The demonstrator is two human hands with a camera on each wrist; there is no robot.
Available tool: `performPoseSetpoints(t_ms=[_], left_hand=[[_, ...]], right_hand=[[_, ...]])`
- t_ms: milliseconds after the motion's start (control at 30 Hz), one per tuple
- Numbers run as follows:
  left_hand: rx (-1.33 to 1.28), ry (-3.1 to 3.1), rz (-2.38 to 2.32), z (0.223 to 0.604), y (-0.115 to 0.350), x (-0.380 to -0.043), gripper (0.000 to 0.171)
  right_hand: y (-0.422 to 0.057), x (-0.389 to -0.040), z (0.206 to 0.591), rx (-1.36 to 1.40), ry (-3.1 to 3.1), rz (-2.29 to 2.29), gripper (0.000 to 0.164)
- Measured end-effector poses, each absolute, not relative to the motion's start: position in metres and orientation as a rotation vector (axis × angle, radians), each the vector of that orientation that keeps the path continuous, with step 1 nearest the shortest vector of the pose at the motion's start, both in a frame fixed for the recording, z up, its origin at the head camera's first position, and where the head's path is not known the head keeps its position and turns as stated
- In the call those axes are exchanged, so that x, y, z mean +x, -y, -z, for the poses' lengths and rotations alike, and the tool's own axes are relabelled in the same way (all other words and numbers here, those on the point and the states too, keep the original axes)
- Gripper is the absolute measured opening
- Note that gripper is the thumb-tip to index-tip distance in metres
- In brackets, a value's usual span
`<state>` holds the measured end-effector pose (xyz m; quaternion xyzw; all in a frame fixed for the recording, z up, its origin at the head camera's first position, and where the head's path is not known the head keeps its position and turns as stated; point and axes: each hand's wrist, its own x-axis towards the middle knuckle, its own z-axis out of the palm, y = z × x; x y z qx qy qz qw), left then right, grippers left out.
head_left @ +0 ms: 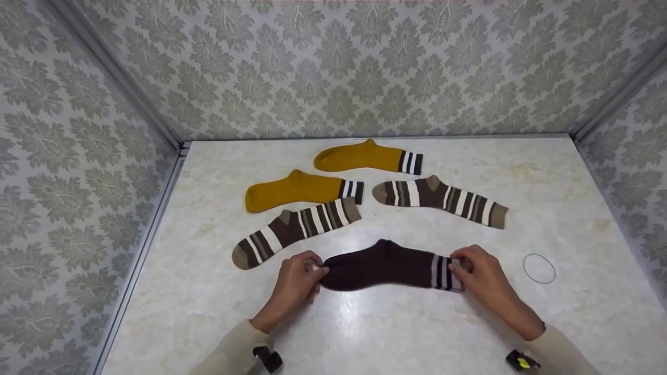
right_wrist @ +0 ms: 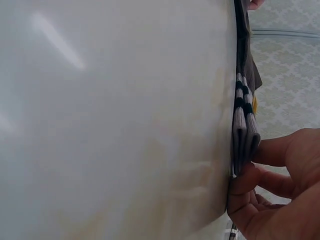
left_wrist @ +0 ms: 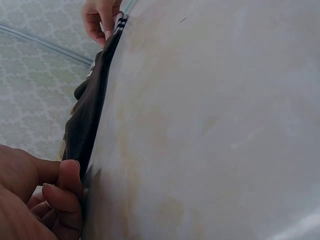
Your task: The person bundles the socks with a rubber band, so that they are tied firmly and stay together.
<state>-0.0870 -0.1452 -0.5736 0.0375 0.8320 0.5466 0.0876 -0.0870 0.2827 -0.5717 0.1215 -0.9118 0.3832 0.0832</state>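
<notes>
A dark brown sock point(head_left: 385, 265) with a grey-and-black striped cuff point(right_wrist: 244, 107) lies flat across the front of the table. My left hand point(head_left: 297, 277) pinches its toe end between thumb and fingers. At the opposite end, my right hand point(head_left: 484, 276) pinches the edge of the cuff. Two cuff layers, one against the other, show in the right wrist view. Just behind the dark sock lies a brown, white and olive striped sock point(head_left: 281, 233), its toe near my left hand. Its match, another striped sock point(head_left: 430, 194), is farther back on the right.
Two mustard socks with striped cuffs, a nearer one point(head_left: 307, 190) and a farther one point(head_left: 359, 157), lie toward the back. A thin ring-shaped band point(head_left: 539, 269) rests right of my right hand. Patterned wall panels point(head_left: 338, 67) enclose the table point(head_left: 208, 333) at the back and sides.
</notes>
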Motion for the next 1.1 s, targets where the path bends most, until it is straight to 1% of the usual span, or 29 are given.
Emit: performPoseSetpoints(t_ms=[233, 333, 533, 1100], left_hand=[[0.127, -2.559, -1.554, 0.573, 0.144, -0.084, 0.011], [0.125, -2.542, -1.557, 0.570, 0.146, -0.083, 0.008], [0.102, -2.497, -1.636, 0.567, 0.158, -0.081, 0.006], [-0.255, -2.890, -1.565, 0.548, 0.227, -0.098, 0.004]], right_hand=[[-0.282, -0.093, 0.569, 0.361, 2.778, -1.165, 0.014], [-0.282, -0.096, 0.566, 0.368, 2.809, -1.139, 0.013], [-0.278, -0.104, 0.559, 0.398, 2.788, -1.103, 0.018], [-0.239, -0.165, 0.547, 0.502, 2.775, -1.278, 0.018]])
